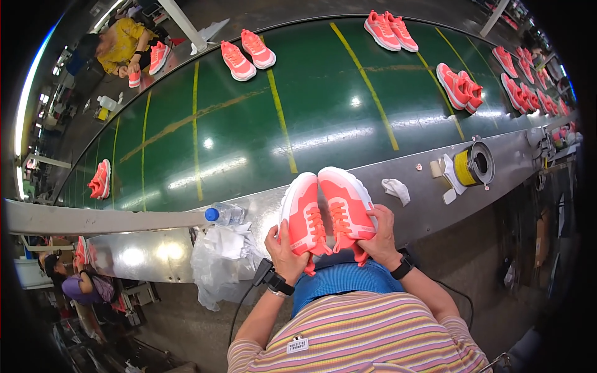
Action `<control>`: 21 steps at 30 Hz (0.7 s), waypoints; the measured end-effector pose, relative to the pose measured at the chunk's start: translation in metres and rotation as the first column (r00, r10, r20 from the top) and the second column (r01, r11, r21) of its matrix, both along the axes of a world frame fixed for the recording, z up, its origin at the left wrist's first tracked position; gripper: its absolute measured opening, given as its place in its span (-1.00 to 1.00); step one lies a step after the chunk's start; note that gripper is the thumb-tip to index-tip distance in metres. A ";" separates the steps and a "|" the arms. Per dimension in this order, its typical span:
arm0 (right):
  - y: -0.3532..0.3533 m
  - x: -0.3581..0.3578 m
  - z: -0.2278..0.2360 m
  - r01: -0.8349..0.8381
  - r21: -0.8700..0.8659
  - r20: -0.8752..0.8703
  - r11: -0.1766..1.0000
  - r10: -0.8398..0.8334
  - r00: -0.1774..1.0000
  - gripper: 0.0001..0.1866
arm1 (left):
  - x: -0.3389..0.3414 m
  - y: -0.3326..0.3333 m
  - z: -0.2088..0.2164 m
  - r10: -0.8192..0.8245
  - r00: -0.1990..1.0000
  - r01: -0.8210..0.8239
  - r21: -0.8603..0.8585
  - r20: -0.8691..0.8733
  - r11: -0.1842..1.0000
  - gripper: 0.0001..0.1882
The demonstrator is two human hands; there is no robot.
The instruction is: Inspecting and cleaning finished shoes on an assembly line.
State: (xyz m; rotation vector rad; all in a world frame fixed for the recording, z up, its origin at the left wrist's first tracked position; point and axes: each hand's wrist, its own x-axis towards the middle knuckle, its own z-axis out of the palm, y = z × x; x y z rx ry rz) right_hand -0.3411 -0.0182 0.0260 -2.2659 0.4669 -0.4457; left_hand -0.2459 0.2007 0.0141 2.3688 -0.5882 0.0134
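A pair of coral-pink sneakers with white soles and orange laces is held side by side in front of me, toes pointing away. My left hand (287, 255) is closed round the heel part of the left sneaker (304, 214). Round the heel and outer side of the right sneaker (344, 205) my right hand (382, 237) is closed in the same way. The two shoes touch or nearly touch along their inner sides, over the near edge of the metal ledge (413, 214). Both my wrists wear black bands.
Beyond the ledge runs a green conveyor belt (242, 130) with yellow lines, carrying several pairs of similar sneakers (390, 31). A bottle (227, 214) and plastic bag (217, 261) lie left; a white cloth (396, 191) and tape roll (474, 164) lie right. Co-workers (124, 46) work at left.
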 end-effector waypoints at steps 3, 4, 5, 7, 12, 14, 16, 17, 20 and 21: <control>0.001 0.000 0.000 0.007 -0.007 0.003 1.000 -0.007 1.000 -0.32 | -0.003 -0.003 0.001 0.023 1.000 -0.023 0.025 0.002 0.999 -0.07; 0.001 0.000 0.000 0.005 -0.005 0.007 1.000 -0.005 1.000 -0.32 | -0.004 -0.005 0.001 0.027 1.000 -0.027 0.026 -0.003 0.999 -0.07; 0.000 -0.001 -0.001 0.004 -0.018 0.004 1.000 -0.004 1.000 -0.33 | -0.004 -0.006 0.002 0.032 0.999 -0.032 0.027 -0.007 0.999 -0.07; 0.000 -0.002 -0.002 0.002 -0.030 0.001 1.000 -0.002 1.000 -0.35 | -0.005 -0.007 0.001 0.032 0.999 -0.032 0.037 0.001 0.999 -0.07; 0.000 -0.002 -0.001 0.011 -0.012 -0.001 1.000 -0.011 1.000 -0.38 | -0.007 -0.009 0.002 0.030 1.000 -0.030 0.054 0.005 0.998 -0.08; 0.001 -0.004 0.000 0.017 -0.033 -0.007 0.999 -0.018 1.000 -0.37 | -0.009 -0.013 0.002 0.043 0.998 -0.047 0.082 0.042 0.996 -0.08; 0.002 -0.003 -0.002 0.026 -0.055 -0.014 0.998 -0.026 1.000 -0.36 | -0.012 -0.019 -0.001 0.023 0.999 -0.027 0.132 0.034 0.991 -0.08; 0.003 -0.002 -0.006 -0.005 -0.125 -0.077 0.992 -0.005 0.997 -0.36 | -0.012 -0.022 -0.003 0.004 1.000 -0.009 0.180 0.027 0.984 -0.07; 0.002 -0.004 -0.016 -0.111 -0.173 -0.185 0.979 0.079 0.980 -0.32 | -0.014 -0.027 -0.007 -0.192 0.978 0.205 0.259 -0.077 0.944 -0.07; 0.000 -0.005 -0.018 -0.191 -0.153 -0.220 0.970 0.155 0.963 -0.30 | -0.011 -0.027 -0.014 -0.197 0.977 0.213 0.258 -0.086 0.942 -0.07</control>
